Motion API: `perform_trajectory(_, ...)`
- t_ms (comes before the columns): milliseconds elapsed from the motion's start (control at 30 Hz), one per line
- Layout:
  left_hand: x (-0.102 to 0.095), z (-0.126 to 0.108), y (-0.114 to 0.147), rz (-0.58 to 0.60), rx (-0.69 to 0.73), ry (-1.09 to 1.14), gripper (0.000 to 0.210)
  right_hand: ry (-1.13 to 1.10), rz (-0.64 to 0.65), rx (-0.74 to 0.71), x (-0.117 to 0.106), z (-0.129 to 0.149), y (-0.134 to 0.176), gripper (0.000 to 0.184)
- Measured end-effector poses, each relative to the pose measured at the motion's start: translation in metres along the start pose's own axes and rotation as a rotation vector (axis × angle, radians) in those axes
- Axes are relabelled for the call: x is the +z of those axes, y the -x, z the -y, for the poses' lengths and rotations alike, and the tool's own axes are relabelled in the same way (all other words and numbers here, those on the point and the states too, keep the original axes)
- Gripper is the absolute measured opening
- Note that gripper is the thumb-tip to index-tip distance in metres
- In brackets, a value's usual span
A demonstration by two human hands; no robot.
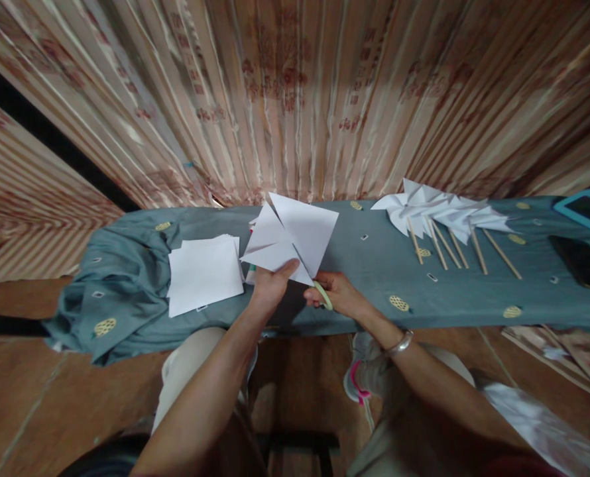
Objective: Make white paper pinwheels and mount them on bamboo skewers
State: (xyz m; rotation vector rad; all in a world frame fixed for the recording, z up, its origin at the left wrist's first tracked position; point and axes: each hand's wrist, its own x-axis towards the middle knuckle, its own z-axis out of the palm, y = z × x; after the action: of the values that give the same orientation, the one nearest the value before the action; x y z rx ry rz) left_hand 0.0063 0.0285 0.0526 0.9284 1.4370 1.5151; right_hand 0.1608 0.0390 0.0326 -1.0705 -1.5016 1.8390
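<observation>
My left hand [272, 283] pinches a white paper square [307, 228] by its near corner, thumb on top. Slits run from the square's corners toward its middle. In my right hand [339, 291] is a pair of scissors [323, 295] with pale green handles; its blades are at the paper's near right corner, mostly hidden by the sheet. Just left of my left hand lies a stack of white paper squares [204, 275]. Some small items under the held sheet are mostly covered.
Several white paper pinwheels [441, 211] on wooden sticks lie to the right on the grey-green cloth [374, 265]. Beyond them are a black phone [581, 262] and a blue-framed device [587, 209]. A patterned curtain [285, 99] hangs behind the table. Clear plastic [538, 424] lies at lower right.
</observation>
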Motion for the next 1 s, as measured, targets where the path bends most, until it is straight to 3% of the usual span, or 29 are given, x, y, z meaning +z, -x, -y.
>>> perform_trajectory(1000,-0.001,0.01,-0.004,0.037,0.001,0.075,0.031,0.001,-0.007,0.019,0.001,-0.001,-0.003,0.047)
